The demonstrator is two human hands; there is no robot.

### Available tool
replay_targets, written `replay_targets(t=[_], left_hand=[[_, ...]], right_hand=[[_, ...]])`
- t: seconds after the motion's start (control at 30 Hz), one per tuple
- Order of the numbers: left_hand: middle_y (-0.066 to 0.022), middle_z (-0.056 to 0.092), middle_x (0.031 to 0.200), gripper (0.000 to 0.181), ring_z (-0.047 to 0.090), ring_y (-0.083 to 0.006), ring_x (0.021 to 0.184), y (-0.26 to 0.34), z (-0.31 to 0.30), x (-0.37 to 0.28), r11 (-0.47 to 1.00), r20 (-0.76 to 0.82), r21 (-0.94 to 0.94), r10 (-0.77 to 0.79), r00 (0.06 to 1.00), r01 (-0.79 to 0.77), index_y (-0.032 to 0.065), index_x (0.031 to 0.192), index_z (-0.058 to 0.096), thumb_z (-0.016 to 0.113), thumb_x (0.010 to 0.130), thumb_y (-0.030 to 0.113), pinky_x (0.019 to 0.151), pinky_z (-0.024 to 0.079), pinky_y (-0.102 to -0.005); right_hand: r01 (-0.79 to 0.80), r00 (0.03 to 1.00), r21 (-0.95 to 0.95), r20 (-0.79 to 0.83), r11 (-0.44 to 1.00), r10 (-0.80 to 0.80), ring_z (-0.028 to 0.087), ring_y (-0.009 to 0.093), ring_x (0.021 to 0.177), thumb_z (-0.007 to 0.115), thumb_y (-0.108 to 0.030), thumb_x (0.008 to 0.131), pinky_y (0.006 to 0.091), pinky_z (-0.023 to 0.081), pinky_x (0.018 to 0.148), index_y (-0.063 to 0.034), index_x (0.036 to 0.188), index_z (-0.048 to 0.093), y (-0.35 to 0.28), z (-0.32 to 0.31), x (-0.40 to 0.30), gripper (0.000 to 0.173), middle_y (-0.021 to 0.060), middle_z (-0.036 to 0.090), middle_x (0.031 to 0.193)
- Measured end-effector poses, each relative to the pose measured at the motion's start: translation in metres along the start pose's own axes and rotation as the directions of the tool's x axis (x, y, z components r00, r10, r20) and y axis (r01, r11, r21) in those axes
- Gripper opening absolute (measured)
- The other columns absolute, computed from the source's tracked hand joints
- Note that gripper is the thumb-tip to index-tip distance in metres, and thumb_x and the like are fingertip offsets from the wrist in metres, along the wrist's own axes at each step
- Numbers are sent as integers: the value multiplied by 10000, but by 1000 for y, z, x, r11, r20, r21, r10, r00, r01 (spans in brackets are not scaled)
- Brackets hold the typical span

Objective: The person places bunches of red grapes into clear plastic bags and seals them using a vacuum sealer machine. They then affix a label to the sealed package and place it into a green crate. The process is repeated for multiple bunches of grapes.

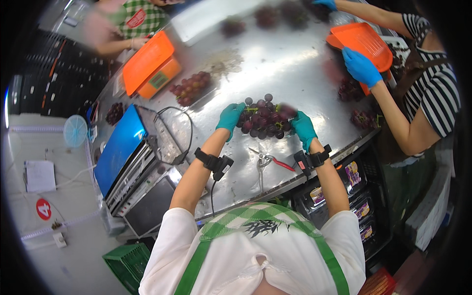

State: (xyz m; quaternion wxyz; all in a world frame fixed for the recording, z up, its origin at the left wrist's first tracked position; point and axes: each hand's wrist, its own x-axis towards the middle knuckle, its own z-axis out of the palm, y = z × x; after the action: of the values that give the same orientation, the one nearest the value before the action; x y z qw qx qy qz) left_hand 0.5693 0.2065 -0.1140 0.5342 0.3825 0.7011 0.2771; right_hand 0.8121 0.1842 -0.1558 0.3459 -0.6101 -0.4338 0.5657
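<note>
Dark red grapes (263, 118) lie in a bunch in front of me over the metal table, with what looks like a clear tray's edge beneath them. My left hand (231, 118), in a teal glove, is at the left end of the bunch, fingertips on its edge. At the right end is my right hand (304, 129), gloved alike, its fingers partly hidden by the grapes. Both hands hold the bunch or its tray between them; which one is unclear. Nearer my body, pruning shears (266, 161) with a red handle lie on the table.
A blue folder (123, 147) and a scale-like device (151, 202) stand at left. Another grape bunch (191, 88) lies beyond, beside an orange bin (149, 66). Co-workers stand at far left and right; the right one's blue-gloved hand (359, 66) touches an orange tray (363, 42). Packed crates sit below the right edge.
</note>
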Motion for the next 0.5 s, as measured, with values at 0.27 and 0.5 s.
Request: replay_targets(t=[0.27,0.5], left_hand=[[-31,520,758,343,491,-121,669,6,-146,-122,978,-149,-177,84,985,-110,37,904,527,528,771,354,556,411,-248],[-22,526,732,359,499,-92,566,-45,-305,-206,953,-286,-207,156,945,-220,59,904,539,541,756,386,482,409,-197]], right_hand=[[96,939,141,317,985,-137,492,131,465,441,16,688,250,418,395,62,963,498,-108,108,-55,284,83,535,668],[189,813,25,556,982,-171,505,101,502,427,-35,729,225,429,455,-4,983,525,-161,269,-109,275,43,561,731]])
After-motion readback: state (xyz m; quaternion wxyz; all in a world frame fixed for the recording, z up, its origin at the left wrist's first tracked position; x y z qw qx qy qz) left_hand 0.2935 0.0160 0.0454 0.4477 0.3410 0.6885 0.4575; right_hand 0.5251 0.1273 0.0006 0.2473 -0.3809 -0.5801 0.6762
